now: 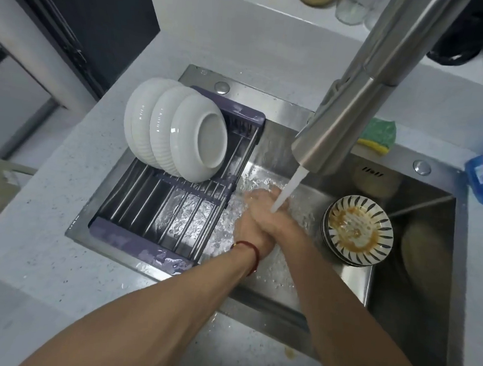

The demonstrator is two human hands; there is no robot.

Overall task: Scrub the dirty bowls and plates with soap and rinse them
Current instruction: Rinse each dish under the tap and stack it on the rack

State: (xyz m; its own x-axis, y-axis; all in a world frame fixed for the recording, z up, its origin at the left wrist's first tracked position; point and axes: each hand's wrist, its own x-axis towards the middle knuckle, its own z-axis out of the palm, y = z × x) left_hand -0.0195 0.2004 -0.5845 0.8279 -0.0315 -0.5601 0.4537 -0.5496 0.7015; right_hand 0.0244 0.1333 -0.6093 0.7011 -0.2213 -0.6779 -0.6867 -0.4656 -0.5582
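- The tabletop, pale and speckled, surrounds a steel sink set into it; the sink basin is wet and splashed across its floor.
- The faucet, a large steel spout, reaches in from the upper right and pours a stream of water straight onto the hands.
- A purple-framed drying rack spans the left part of the sink, and three white bowls stand on edge at its far end, leaning one against the next; they look clean, so that share of the task appears finished.
- The left hand and the right hand are pressed together under the stream, crossing one over the other; neither holds a dish or a sponge, and whether the fingers are curled or straight cannot be told through the water.
- A stack of striped plates sits in the sink just right of the hands, the top one smeared with brown sauce: this is the work that remains.
- A green and yellow sponge lies on the sink's far rim behind the faucet, well apart from the hands.
- The step in hand looks like a rinse of the hands between dishes. The next move probably calls for fetching the sponge, adding soap, and lifting the top plate from the stack to scrub.
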